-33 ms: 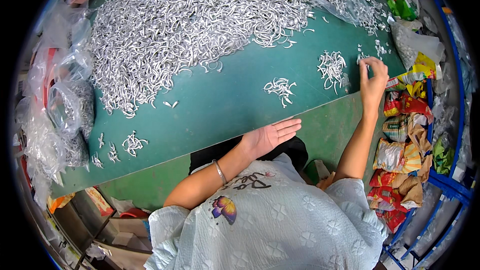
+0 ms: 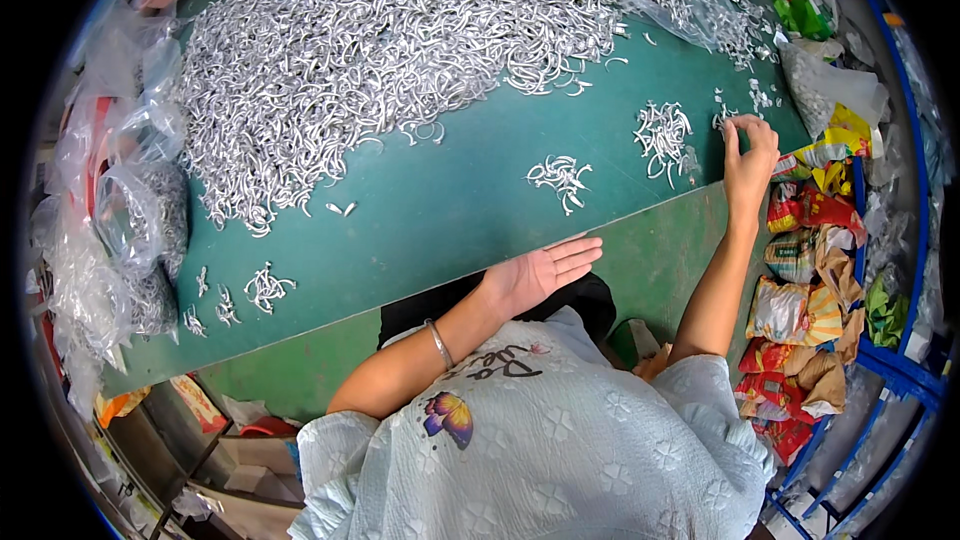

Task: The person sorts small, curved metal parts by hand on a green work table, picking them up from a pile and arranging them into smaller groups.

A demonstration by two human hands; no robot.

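Along the table's (image 2: 440, 200) near edge: left hand (image 2: 528, 278) palm up, its fingers straight and released.
Right hand (image 2: 750, 162): at the table's right end, thumb and fingers bent beside a small silver cluster (image 2: 724, 119); whether they grasp a piece, I cannot tell.
Curved silver pieces (image 2: 370, 50): broadly heaped over the table's far side.
Small piles (image 2: 662, 138): two between the hands, others toward the left end.
Clear bags (image 2: 75, 270): bunched at the table's left.

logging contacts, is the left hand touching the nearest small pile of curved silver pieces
Apart: the head view shows green tabletop between left hand and pile.
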